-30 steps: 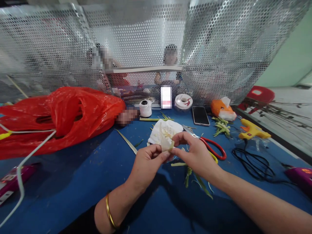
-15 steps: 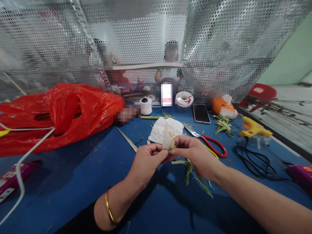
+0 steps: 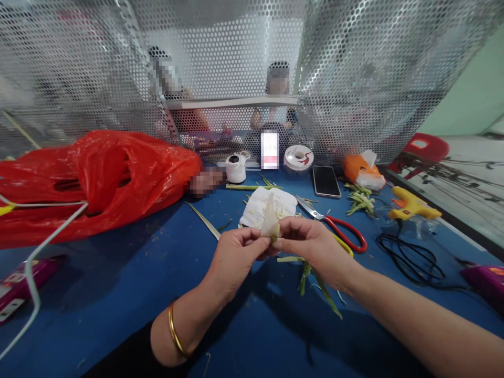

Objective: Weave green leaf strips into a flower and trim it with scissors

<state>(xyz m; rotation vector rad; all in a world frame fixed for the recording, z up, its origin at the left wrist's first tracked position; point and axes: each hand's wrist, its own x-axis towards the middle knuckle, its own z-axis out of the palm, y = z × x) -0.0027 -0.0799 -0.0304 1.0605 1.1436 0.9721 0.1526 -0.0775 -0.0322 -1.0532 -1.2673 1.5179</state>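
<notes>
Between both hands a pale, cream-green piece of leaf or husk (image 3: 270,223) stands upright, folded to a point. My left hand (image 3: 238,257) pinches its lower left side with thumb and fingers. My right hand (image 3: 309,244) pinches the lower right side, its thumb meeting the left one. Just beyond lies a white tissue pad (image 3: 254,205) strewn with small pale scraps. Scissors (image 3: 342,231) with red and yellow handles rest beside the right hand, blades half spread. Several green leaf strips (image 3: 305,275) show below the right hand; part of them is hidden by it.
A red plastic bag (image 3: 98,184) covers the left side, crossed by a white cord (image 3: 43,249). At the back stand a thread spool (image 3: 235,170), a lit phone (image 3: 270,149) and a ribbon roll (image 3: 298,157). On the right lie a dark phone (image 3: 326,181), tissues (image 3: 364,170) and a yellow glue gun (image 3: 413,203).
The leaf piece has turned slightly and its tip now looks sharper and more upright. Both hands keep their pinch in nearly the same place. The view has shifted a little.
</notes>
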